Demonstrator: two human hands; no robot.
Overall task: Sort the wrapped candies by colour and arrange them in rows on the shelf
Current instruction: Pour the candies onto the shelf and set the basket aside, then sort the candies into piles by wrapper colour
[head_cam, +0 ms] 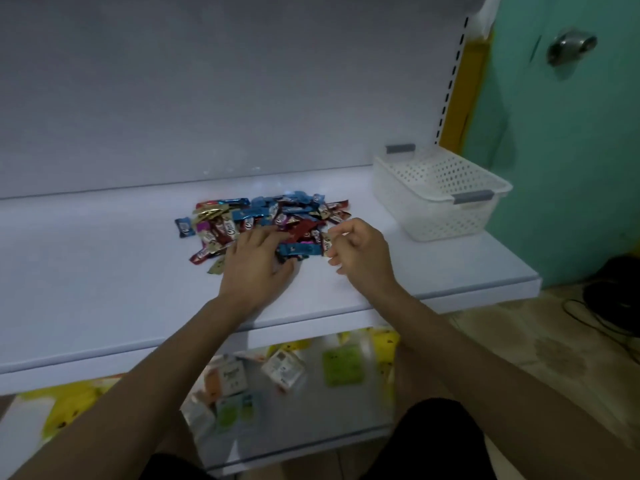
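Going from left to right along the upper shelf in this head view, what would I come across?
A lone blue candy → left hand → right hand → white basket → door knob, beyond the shelf.

Lighting is dim throughout, with a bluish cast. A pale bright patch is seen on the shelf (104, 271) just behind the candies (263, 220), and faint specks are reflected low on the back panel (207, 98). Shadows are soft and weak. Wrapper print is smeared. The packets (284, 370) on the lower level are heavily blurred. Straight edges are bowed towards the frame borders. Glare is caught on the door knob (571, 46).
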